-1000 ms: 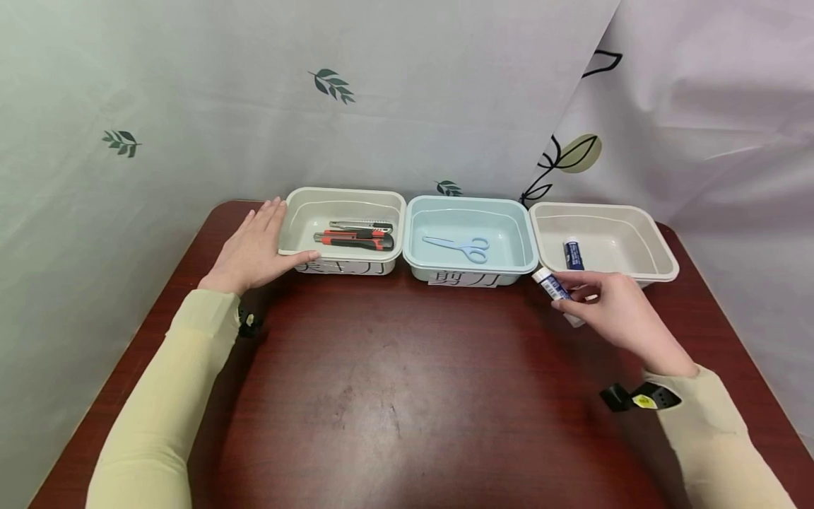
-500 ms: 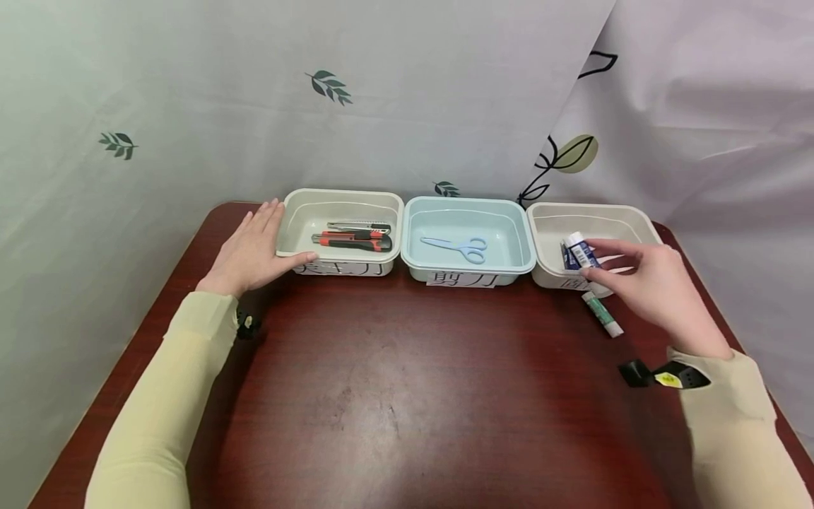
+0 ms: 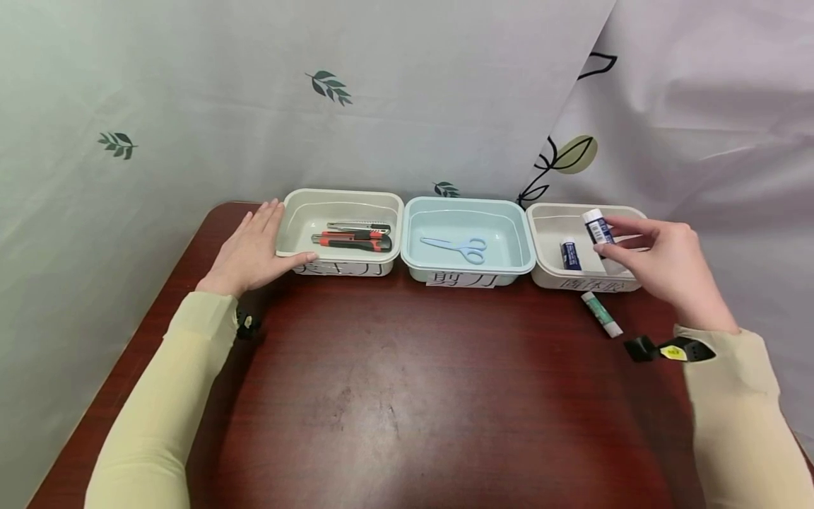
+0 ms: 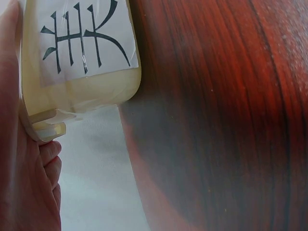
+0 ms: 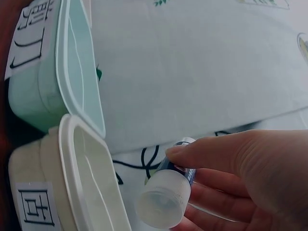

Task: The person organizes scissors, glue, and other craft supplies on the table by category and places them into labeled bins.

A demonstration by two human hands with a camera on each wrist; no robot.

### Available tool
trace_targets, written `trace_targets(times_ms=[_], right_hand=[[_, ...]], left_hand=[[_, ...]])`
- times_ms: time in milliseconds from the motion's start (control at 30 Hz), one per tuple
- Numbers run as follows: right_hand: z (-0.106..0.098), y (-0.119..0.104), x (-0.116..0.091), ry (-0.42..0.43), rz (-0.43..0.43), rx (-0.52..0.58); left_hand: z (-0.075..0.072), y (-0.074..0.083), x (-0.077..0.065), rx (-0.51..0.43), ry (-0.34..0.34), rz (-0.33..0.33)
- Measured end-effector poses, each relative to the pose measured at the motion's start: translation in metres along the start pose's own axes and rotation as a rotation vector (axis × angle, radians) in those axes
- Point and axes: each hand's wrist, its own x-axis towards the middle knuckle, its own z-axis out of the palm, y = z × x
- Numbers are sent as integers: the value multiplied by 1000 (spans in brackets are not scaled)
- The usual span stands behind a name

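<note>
My right hand [image 3: 664,265] pinches a blue-and-white glue stick [image 3: 598,232] between thumb and fingers, above the right beige bin [image 3: 553,219]. In the right wrist view the white end of this glue stick [image 5: 163,199] faces the camera. A second blue glue stick [image 3: 570,254] lies inside that bin. In front of the bin a green-and-white glue stick [image 3: 601,314] lies on the table. My left hand [image 3: 251,251] rests on the left end of the left beige bin [image 3: 343,196], fingers straight, thumb along its front rim. That bin holds several utility knives [image 3: 356,242].
Between the beige bins stands a light blue bin [image 3: 470,205] with blue scissors [image 3: 461,247] in it. The bins carry paper labels [image 3: 461,278] on their fronts. They stand in a row at the back of the dark red table [image 3: 407,389], before a patterned curtain [image 3: 413,106].
My right hand has moved right and away from me, carrying the blue glue stick from the right bin's front-left corner to over the bin. My left hand has stayed in place.
</note>
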Motion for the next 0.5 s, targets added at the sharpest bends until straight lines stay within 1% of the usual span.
trace_targets(times_ms=[200,500], right_hand=[[-3,9,11,2,39,-13],[-3,20,23,-15,82,-87]], left_hand=[[-1,1,0,3,-1,1],[-1,1,-1,1,-3,-2]])
